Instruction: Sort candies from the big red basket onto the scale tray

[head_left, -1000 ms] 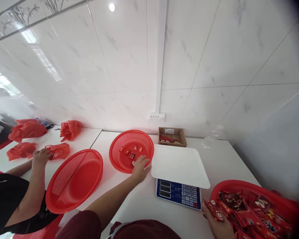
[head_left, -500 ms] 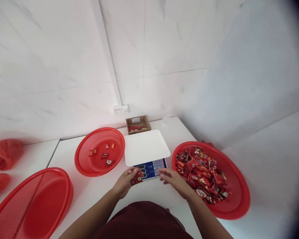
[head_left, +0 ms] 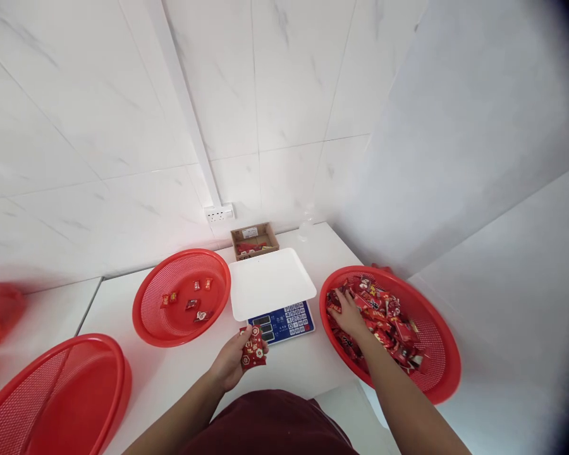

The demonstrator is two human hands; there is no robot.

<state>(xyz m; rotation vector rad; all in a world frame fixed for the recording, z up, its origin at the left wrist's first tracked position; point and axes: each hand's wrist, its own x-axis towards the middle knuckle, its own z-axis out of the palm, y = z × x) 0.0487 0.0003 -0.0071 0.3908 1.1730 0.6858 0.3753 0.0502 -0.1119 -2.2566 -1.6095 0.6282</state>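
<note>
My left hand is closed around a red packet with pale flower-like prints, held just in front of the scale. My right hand reaches into the red mesh basket on the right, its fingers apart among the wrapped candies; their tips are partly hidden. Between the hands stands a digital scale with a blue keypad panel. Its white weighing tray bears nothing.
To the left, a second red basket holds several wrapped candies. Another red basket sits nearer, at lower left. Behind the scale is a small cardboard box with red packets inside. Red bags lie at far left. A wall socket is above the table.
My right hand has moved from beside the scale's keypad into the candies in the right basket. My left hand keeps the red packet, now turned with more of its printed face showing.
</note>
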